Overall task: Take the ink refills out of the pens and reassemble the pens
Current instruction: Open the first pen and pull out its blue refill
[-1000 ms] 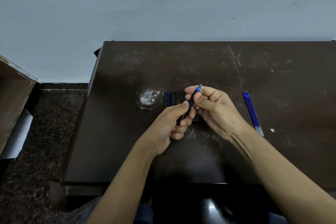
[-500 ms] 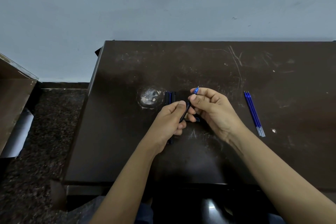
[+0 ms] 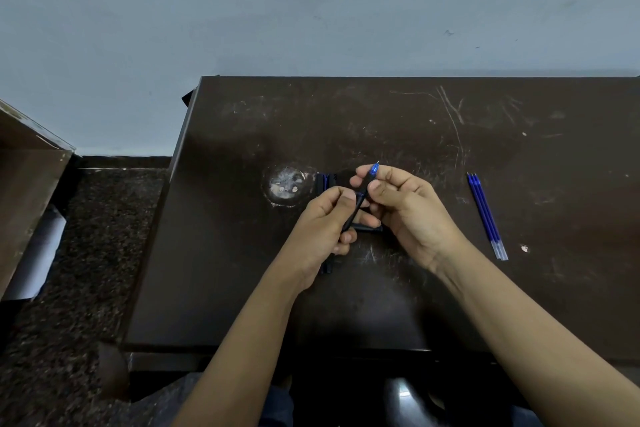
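pen in hand: a dark pen (image 3: 360,199) with a blue tip (image 3: 374,170), held aslant above the surface (image 3: 519,288), tip pointing away from the person.
left hand: the left hand (image 3: 322,229) has its fingers (image 3: 346,192) curled round the lower barrel, gripping it.
right hand: the right hand (image 3: 408,208) pinches the front end just under the tip between its fingers (image 3: 377,188).
just changed: half a second ago only a sliver of blue showed above the right fingers and the hands sat a little apart; now the tip stands out further and the two grips are close together on the barrel.
meaning: this looks like a twist-and-regrip on the front section. the pen still reads as one piece, so its refill is probably not out yet.
ink refills: a few blue ink refills (image 3: 486,215) lie side by side on the surface, well apart to the right of the hands, so some pens seem already emptied.
other pens: dark and blue pen pieces (image 3: 325,180) lie on the surface just behind and under the hands; whether they are whole or in parts i cannot tell.
next: likely unscrewing until the front comes free, then drawing the refill out.
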Tool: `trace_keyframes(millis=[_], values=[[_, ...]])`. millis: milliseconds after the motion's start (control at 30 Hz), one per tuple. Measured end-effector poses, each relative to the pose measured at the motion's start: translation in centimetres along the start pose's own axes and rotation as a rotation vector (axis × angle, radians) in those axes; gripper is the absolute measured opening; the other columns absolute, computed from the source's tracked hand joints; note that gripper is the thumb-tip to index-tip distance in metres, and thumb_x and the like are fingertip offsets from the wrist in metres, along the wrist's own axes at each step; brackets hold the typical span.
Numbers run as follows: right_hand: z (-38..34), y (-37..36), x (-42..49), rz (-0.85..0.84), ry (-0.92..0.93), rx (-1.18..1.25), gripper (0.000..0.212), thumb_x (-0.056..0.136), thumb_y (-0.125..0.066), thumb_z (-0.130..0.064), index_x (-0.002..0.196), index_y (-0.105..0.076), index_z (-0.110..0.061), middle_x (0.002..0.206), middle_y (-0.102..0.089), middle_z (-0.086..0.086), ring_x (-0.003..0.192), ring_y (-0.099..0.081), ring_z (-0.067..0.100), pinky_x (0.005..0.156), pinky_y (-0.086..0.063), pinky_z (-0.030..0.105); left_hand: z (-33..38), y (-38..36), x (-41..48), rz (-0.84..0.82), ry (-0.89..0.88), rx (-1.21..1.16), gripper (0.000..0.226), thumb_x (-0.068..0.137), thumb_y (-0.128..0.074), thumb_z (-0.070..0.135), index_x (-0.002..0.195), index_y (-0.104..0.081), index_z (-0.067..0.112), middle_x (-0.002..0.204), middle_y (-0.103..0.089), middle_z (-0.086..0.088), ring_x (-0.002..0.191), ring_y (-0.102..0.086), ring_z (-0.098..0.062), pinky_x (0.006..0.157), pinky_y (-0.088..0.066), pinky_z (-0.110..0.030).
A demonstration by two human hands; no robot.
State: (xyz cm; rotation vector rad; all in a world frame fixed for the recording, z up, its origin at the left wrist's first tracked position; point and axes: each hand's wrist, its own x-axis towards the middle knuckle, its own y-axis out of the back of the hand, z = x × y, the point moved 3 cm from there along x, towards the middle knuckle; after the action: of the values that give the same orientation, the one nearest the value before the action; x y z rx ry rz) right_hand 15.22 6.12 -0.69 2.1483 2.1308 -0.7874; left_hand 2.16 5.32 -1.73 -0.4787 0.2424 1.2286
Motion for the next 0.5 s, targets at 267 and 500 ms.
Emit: trace_keyframes(millis=[267,500], values=[[-0.53,0.18,0.03,0.084,0.006,0.049,0.019,0.089,-0.054,0.004,0.106,-0.059,-0.002,0.083,-0.070,0.005,0.057,-0.060,0.008,0.056,-0.050,0.017,0.04,-0.27,0.22,0.014,0.016,0.021,0.028,0.103,-0.038,0.024,0.097,-0.061,0.009,0.074,-0.069,0.001,0.045,-0.039,-0.001,0.039,-0.029,-0.014],[-0.19,0.06,0.05,0.076,-0.008,-0.005,0.020,0.084,-0.066,-0.014,0.099,-0.059,-0.004,0.073,-0.057,0.008,0.050,-0.045,0.014,0.053,-0.045,0.024,-0.06,-0.88,0.58,0.011,-0.001,0.032,0.031,0.103,-0.039,0.026,0.109,-0.061,0.005,0.079,-0.068,0.000,0.045,-0.038,-0.001,0.040,-0.029,-0.014]])
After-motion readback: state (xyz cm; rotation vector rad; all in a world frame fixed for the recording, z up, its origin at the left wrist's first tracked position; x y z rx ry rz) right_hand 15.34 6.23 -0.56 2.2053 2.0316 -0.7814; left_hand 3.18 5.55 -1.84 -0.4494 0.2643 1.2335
